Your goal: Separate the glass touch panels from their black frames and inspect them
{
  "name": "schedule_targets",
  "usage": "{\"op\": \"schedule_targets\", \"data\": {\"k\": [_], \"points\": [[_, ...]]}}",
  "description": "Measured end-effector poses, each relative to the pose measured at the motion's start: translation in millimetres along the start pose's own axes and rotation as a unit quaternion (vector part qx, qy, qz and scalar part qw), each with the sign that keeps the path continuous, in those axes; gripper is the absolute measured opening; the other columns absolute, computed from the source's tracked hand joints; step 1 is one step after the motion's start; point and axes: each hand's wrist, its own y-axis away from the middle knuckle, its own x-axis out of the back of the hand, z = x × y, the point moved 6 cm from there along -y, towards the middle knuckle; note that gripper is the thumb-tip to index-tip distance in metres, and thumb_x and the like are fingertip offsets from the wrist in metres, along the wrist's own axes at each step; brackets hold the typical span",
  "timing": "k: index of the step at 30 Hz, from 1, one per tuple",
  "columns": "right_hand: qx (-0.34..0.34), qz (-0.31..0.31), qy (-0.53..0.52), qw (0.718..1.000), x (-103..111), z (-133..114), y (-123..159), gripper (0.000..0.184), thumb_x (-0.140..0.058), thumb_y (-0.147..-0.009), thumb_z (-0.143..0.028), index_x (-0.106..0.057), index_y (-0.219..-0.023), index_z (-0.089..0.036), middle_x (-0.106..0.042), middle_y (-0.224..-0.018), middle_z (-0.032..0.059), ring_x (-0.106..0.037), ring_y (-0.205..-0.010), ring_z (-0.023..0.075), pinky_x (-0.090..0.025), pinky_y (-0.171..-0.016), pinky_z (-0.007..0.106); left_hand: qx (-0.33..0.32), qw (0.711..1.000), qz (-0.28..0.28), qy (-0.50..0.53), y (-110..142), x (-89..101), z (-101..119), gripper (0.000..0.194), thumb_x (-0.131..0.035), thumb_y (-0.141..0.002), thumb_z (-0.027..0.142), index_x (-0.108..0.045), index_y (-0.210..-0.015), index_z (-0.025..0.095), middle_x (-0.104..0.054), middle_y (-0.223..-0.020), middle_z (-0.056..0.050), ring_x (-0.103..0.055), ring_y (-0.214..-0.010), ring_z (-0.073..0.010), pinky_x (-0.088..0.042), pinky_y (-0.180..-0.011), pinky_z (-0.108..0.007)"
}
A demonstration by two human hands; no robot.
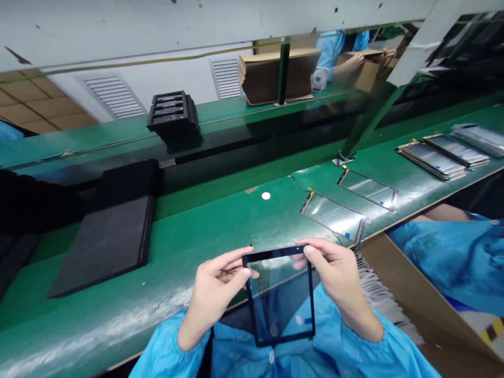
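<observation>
A clear touchscreen glass panel (281, 299) with a black border is held up in front of my body, over the bench's near edge. My left hand (216, 289) pinches its upper left corner between thumb and fingers. At the upper right corner, my right hand (334, 275) grips the frame the same way, some fingertips showing through the glass. Two similar glass panels lie flat on the green bench beyond my right hand, the nearer panel (334, 215) and the farther panel (368, 189).
Stacked panels (433, 157) lie farther right on the green bench (220, 220). Black foam slabs (106, 236) lie at left. Behind stand a black tray stack (171, 115) and a cardboard divider box (275, 76). A post (366, 121) rises from the bench. A co-worker's sleeve (452, 257) is at right.
</observation>
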Motion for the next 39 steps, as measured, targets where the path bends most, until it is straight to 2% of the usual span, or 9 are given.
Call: {"op": "schedule_targets", "data": {"k": [4,7,9,12,18,29,33,37,39], "points": [[-0.018,-0.071,-0.002,0.997,-23,9,-3,0.030,-0.079,-0.086,-0.044,-0.083,-0.103,-0.020,-0.083,-0.074,0.0063,-0.080,-0.065,0.0240,-0.065,-0.065,0.033,-0.112,0.966,-0.067,-0.224,-6,-15.9,32,0.051,-0.081,-0.082,0.028,-0.076,-0.132,0.031,-0.068,-0.146,-0.010,-0.067,-0.130,-0.0358,-0.059,-0.103,-0.046],[-0.079,-0.161,-0.054,0.982,-37,21,-5,0.054,-0.082,-0.084,-0.050,-0.076,-0.127,-0.018,-0.083,-0.073,0.0049,-0.081,-0.071,0.0245,-0.065,-0.075,0.037,-0.048,0.954,-0.205,-0.215,-9,-29.2,31,0.068,-0.074,-0.088,0.025,-0.058,-0.153,0.031,-0.082,-0.117,-0.009,-0.080,-0.093,-0.0284,-0.062,-0.090,-0.041],[-0.123,-0.203,-0.072,0.969,-32,30,-7,0.056,-0.078,-0.086,-0.056,-0.077,-0.126,-0.018,-0.085,-0.083,0.0084,-0.082,-0.081,0.0268,-0.064,-0.083,0.041,0.020,0.966,-0.225,-0.130,-8,-25.1,24,0.060,-0.063,-0.096,0.024,-0.053,-0.155,0.027,-0.084,-0.103,-0.007,-0.078,-0.070,-0.0200,-0.062,-0.077,-0.032],[-0.150,-0.203,-0.042,0.967,-7,45,-9,0.048,-0.073,-0.088,-0.063,-0.085,-0.098,-0.018,-0.085,-0.090,0.0132,-0.082,-0.083,0.0301,-0.064,-0.082,0.043,0.079,0.989,-0.123,-0.020,-5,-4.5,14,0.052,-0.063,-0.098,0.033,-0.054,-0.148,0.021,-0.083,-0.108,-0.012,-0.076,-0.069,-0.0175,-0.056,-0.059,-0.023],[-0.136,-0.024,-0.102,0.985,25,56,-6,0.050,-0.076,-0.081,-0.069,-0.082,-0.077,-0.020,-0.082,-0.073,0.0126,-0.079,-0.066,0.0335,-0.066,-0.067,0.045,0.079,0.993,0.068,0.049,7,9.5,5,0.056,-0.074,-0.090,0.044,-0.056,-0.136,0.018,-0.083,-0.099,-0.014,-0.074,-0.062,-0.0176,-0.047,-0.046,-0.019],[-0.053,0.043,-0.015,0.998,24,29,3,0.048,-0.069,-0.090,-0.067,-0.074,-0.068,-0.025,-0.078,-0.062,0.0065,-0.075,-0.054,0.0268,-0.063,-0.054,0.036,0.092,0.985,0.114,0.088,14,-1.2,-2,0.060,-0.079,-0.086,0.045,-0.054,-0.134,0.019,-0.083,-0.092,-0.010,-0.072,-0.056,-0.0178,-0.049,-0.043,-0.021],[-0.046,0.014,-0.069,0.996,22,29,2,0.043,-0.071,-0.091,-0.063,-0.080,-0.101,-0.022,-0.082,-0.073,0.0067,-0.080,-0.063,0.0260,-0.067,-0.065,0.036,0.092,0.988,0.105,0.069,13,0.8,-18,0.063,-0.075,-0.090,0.048,-0.050,-0.141,0.019,-0.083,-0.097,-0.012,-0.073,-0.058,-0.0200,-0.052,-0.044,-0.024],[-0.057,-0.002,-0.046,0.997,20,32,6,0.042,-0.078,-0.089,-0.053,-0.075,-0.115,-0.020,-0.085,-0.086,0.0093,-0.082,-0.072,0.0257,-0.068,-0.072,0.036,-0.042,0.988,0.117,-0.088,1,7.0,-7,0.076,-0.070,-0.096,0.042,-0.036,-0.162,0.026,-0.059,-0.154,-0.019,-0.071,-0.122,-0.0317,-0.062,-0.094,-0.043],[-0.060,0.000,-0.030,0.998,16,32,9,0.042,-0.077,-0.090,-0.054,-0.075,-0.113,-0.019,-0.085,-0.084,0.0100,-0.082,-0.071,0.0266,-0.069,-0.070,0.036,-0.146,0.956,0.082,-0.240,-7,-0.4,13,0.070,-0.071,-0.095,0.036,-0.046,-0.159,0.030,-0.047,-0.165,-0.013,-0.048,-0.149,-0.0350,-0.037,-0.123,-0.058]]}}
